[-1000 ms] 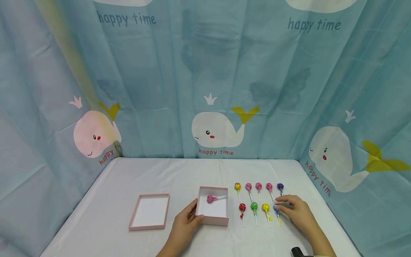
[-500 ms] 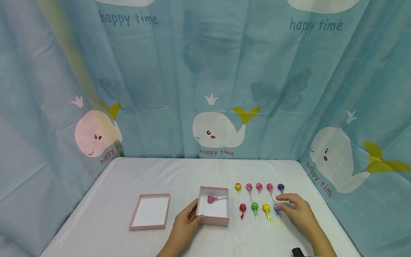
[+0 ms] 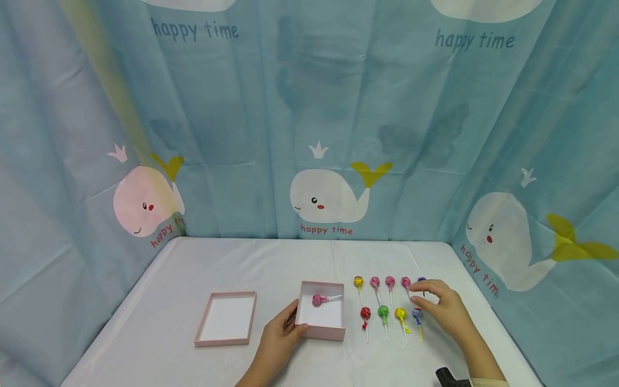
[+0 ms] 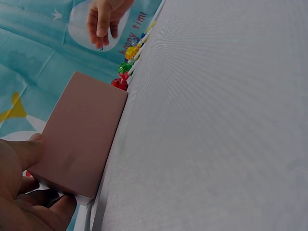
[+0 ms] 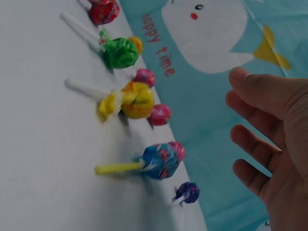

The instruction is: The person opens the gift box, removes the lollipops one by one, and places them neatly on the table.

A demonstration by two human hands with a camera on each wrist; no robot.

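My left hand (image 3: 279, 339) grips the near left corner of an open pink box (image 3: 320, 332), thumb on its front wall and fingers at its left side. A pink lollipop (image 3: 317, 300) lies inside, its white stick pointing right. Over the right end of two rows of lollipops hovers my right hand (image 3: 445, 308), fingers loosely bent and holding nothing. Below it lies a blue lollipop (image 5: 161, 161) with a yellow stick, apart from the fingers in the right wrist view. The purple lollipop (image 5: 186, 192) behind is partly hidden by my hand in the head view.
Left of the box lies its pink-edged lid (image 3: 226, 318), inner side up. The front row also has red (image 3: 365, 313), green (image 3: 383, 312) and yellow (image 3: 400, 314) lollipops. Behind them are a yellow-red lollipop (image 3: 358, 281) and several pink ones. Blue whale-print cloth (image 3: 261, 188) surrounds the white table.
My right hand has lifted off the blue lollipop and moved slightly up and left, now covering part of the purple one. My left hand and the box stay put.
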